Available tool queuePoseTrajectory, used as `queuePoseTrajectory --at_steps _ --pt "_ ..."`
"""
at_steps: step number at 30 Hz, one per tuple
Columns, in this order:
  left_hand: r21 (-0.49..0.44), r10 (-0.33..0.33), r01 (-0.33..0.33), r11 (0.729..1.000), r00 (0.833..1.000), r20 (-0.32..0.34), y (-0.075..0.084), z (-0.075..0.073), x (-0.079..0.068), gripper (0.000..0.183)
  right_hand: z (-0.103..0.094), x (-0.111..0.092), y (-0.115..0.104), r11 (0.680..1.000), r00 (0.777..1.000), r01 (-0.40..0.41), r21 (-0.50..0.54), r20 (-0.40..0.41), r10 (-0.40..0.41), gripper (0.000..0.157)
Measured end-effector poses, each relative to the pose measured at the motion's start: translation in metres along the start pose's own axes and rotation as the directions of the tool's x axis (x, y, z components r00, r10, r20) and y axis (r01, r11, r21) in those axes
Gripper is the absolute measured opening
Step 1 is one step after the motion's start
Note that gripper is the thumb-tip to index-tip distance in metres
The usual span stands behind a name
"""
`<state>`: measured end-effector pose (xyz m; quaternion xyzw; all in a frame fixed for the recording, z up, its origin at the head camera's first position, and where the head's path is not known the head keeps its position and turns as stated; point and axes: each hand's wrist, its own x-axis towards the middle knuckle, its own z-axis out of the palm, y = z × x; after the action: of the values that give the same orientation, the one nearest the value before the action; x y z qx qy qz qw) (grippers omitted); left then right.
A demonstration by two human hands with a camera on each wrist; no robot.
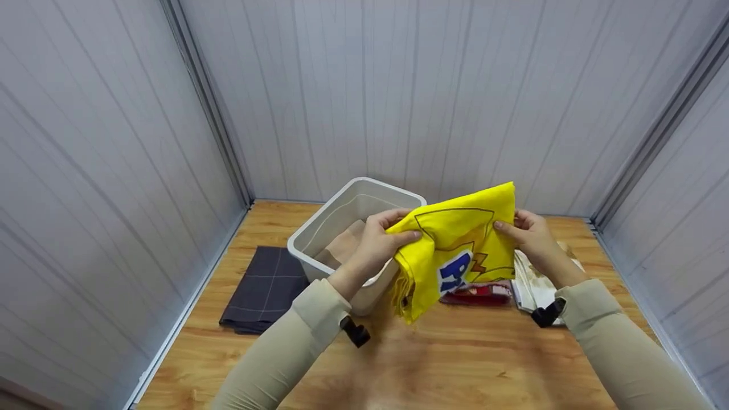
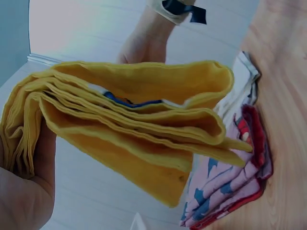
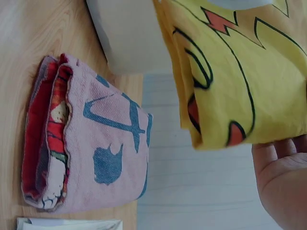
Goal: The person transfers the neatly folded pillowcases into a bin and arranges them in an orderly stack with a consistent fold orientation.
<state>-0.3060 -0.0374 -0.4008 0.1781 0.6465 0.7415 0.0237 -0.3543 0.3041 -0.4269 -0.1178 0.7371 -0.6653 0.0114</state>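
Over the wooden surface (image 1: 484, 353), short of its far edge, your left hand (image 1: 377, 236) and right hand (image 1: 534, 236) have fingers clamped on opposite sides of the folded yellow cloth (image 1: 461, 247) (its layers gape), so even both pinches and draw its edges flush.

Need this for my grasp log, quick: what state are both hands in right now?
Left hand: holding the yellow cloth.
Right hand: holding the same yellow cloth.

Yellow cloth (image 3: 249, 91) cropped (right wrist view).
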Motion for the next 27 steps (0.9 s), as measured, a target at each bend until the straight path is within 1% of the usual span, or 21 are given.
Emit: queuePoseTrajectory --at_steps 4,9,13,17,20,23,27 --pt "-0.044 0.009 -0.009 0.999 1.000 0.007 0.009 0.005 0.006 0.041 0.006 0.001 0.004 0.999 1.000 -0.003 0.037 0.014 0.002 0.020" --pt "-0.068 0.042 -0.042 0.997 0.999 0.010 0.018 0.011 0.013 0.044 0.015 0.001 0.016 1.000 0.999 0.011 0.028 0.047 -0.012 0.025" --pt "-0.126 0.057 -0.054 0.991 0.998 0.025 0.026 0.014 0.017 0.046 0.024 0.002 0.027 0.999 0.995 0.036 0.008 0.092 -0.036 0.024" --pt "-0.183 0.078 -0.076 0.980 0.997 0.005 0.034 0.015 0.021 0.046 0.035 0.000 0.036 0.999 0.988 0.035 0.007 0.153 -0.036 0.027" --pt "-0.198 0.101 -0.102 0.975 0.995 -0.018 0.040 0.013 0.022 0.046 0.043 -0.001 0.042 1.000 0.978 0.027 0.014 0.205 -0.029 0.031" --pt "-0.193 0.115 -0.119 0.974 0.993 -0.030 0.044 0.009 0.022 0.046 0.051 -0.001 0.046 1.000 0.972 0.023 0.010 0.235 -0.025 0.033" --pt "-0.167 0.117 -0.124 0.978 0.992 -0.051 0.045 -0.003 0.024 0.046 0.055 0.000 0.046 0.999 0.975 0.027 -0.019 0.219 -0.022 0.031"
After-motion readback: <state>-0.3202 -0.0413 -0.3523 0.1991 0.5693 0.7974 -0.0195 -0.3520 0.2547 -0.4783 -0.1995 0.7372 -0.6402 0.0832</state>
